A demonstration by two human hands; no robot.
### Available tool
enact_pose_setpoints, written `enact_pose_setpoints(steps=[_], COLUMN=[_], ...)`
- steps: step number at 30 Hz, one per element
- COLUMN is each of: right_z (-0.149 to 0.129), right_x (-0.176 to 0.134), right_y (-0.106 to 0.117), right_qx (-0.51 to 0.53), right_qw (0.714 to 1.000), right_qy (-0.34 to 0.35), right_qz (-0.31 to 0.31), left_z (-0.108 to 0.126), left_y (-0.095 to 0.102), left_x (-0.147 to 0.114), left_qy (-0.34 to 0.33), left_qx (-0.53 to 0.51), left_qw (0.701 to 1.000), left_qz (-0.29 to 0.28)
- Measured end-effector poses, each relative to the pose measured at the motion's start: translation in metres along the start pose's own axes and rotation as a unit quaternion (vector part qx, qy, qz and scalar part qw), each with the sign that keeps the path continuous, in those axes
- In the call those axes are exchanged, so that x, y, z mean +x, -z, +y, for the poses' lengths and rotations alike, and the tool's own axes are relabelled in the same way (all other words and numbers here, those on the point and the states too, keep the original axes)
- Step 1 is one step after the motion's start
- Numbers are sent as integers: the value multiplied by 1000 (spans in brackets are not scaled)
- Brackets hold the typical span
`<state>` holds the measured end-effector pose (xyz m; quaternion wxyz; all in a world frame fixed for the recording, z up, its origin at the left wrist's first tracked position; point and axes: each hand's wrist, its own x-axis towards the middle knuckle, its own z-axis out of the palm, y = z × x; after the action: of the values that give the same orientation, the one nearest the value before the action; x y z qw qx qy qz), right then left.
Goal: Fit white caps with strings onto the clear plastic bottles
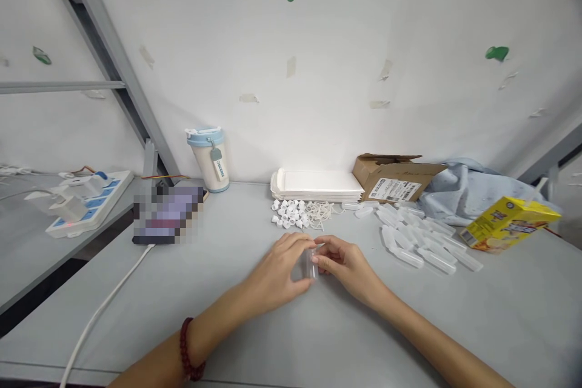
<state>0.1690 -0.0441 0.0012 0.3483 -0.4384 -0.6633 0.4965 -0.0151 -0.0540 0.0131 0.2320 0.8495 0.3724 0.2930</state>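
Clear tube (312,268) btwn hands (278,270) (348,265), box lbl (395,190) (blurry)

Tabletop (313,339) open between forearms; tubes (414,236), yellow carton (507,227) block right.

On your left forearm (222,322), a little above the wrist, you wear a dark red beaded bracelet (184,345), its small, rounded beads strung close together in a band; whether it wraps once or more cannot be told from here. Your left hand (276,270) and right hand (349,268) are bare, with slim fingers, and your right forearm (422,328) is slender and bare down to the picture's lower edge
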Motion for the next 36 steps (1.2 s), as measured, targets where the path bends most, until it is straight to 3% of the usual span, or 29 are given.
enact_pose_setpoints(steps=[6, 11, 19, 36], right_z=[-7, -4, -1, -2], right_x=[-6, -9, -8, -8], right_y=[-1, -2, -4, -4], right_qx=[-178, -239, -244, -241], right_qw=[981, 962, 958, 959], right_qy=[59, 118, 143, 144], right_qz=[-39, -66, -50, -46], left_z=[-12, -14, -11, -10], left_y=[16, 19, 21, 17], left_x=[0, 0, -1, -2], left_qy=[102, 115, 107, 67], left_qx=[-59, -70, -55, -34], left_qw=[992, 989, 989, 995], left_qz=[-39, -67, -88, -64])
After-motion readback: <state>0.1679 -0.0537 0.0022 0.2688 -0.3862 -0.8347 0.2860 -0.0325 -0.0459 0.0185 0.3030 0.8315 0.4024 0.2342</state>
